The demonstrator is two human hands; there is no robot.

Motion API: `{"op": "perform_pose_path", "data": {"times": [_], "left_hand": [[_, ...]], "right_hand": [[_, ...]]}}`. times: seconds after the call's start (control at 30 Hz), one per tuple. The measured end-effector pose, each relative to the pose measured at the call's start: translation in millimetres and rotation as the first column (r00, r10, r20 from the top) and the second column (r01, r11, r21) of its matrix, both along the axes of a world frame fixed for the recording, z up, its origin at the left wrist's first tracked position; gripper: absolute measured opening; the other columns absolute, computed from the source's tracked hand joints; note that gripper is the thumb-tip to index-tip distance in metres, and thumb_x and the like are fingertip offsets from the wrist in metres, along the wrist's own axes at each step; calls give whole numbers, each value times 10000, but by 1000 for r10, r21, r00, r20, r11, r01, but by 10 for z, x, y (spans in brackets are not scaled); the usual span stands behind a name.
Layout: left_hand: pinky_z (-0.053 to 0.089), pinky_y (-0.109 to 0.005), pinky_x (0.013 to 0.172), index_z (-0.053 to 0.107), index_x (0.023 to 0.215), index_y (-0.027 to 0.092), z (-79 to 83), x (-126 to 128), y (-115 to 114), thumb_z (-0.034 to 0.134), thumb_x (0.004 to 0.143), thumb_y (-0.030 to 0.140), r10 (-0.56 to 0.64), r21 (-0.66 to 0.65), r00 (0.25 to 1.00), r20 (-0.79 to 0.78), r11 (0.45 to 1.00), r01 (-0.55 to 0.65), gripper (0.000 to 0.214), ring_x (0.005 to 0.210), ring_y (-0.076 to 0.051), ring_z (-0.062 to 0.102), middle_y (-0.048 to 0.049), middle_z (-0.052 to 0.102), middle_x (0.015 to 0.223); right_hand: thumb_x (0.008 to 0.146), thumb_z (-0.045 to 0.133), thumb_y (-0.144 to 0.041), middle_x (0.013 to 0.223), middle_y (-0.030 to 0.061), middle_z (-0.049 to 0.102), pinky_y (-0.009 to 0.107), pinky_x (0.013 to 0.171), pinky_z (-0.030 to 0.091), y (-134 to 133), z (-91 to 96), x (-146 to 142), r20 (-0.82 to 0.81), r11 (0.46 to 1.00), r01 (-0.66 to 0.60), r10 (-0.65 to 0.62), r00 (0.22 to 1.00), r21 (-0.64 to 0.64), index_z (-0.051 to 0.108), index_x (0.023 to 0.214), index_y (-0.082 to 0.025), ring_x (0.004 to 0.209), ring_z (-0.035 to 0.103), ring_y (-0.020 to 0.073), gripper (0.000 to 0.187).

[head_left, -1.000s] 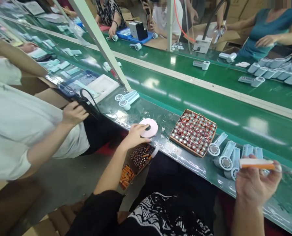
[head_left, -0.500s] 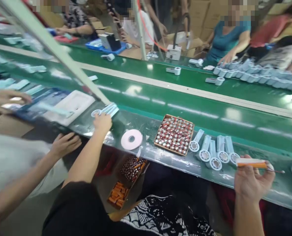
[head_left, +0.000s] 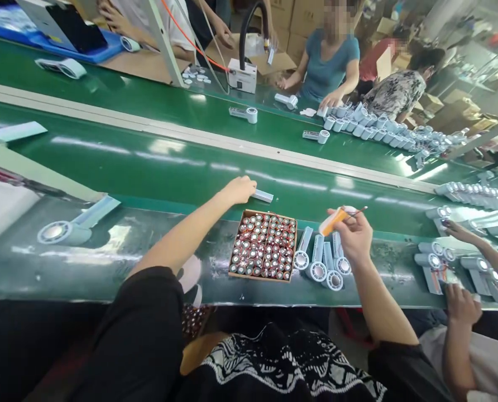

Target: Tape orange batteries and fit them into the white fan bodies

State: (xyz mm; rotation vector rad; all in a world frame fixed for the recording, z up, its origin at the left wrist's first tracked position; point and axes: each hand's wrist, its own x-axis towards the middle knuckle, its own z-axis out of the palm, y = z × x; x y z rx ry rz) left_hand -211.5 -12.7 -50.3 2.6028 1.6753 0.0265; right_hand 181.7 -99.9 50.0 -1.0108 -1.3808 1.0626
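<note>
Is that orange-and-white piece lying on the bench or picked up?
Picked up: the right hand grips the orange-and-white piece in its fingers, off the bench.

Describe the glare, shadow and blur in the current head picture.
Head view, middle: reflected light lays long white streaks on the green belt; head view, left: glare patches whiten the bench; head view, lower left: the black sleeve loses detail in shadow; head view, upper right: far cartons look soft; head view, centre: the box of round parts is fairly clear.
</note>
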Motion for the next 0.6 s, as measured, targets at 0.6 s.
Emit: {"op": "perform_pose_path", "data": {"times": [0.6], "left_hand": [[463, -383, 1097, 810, 1019, 178, -119, 285, 78, 650, 852, 95, -14, -107, 1000, 19, 994, 16, 246, 1222, -289, 636, -150, 758, 1169]], "right_hand": [[911, 736, -298, 1125, 49, 834, 347, 969, 645, 1428, -902, -1414, 566, 914, -387, 384, 729, -122, 650, 1226, -223, 1048, 810, 229, 335]]}}
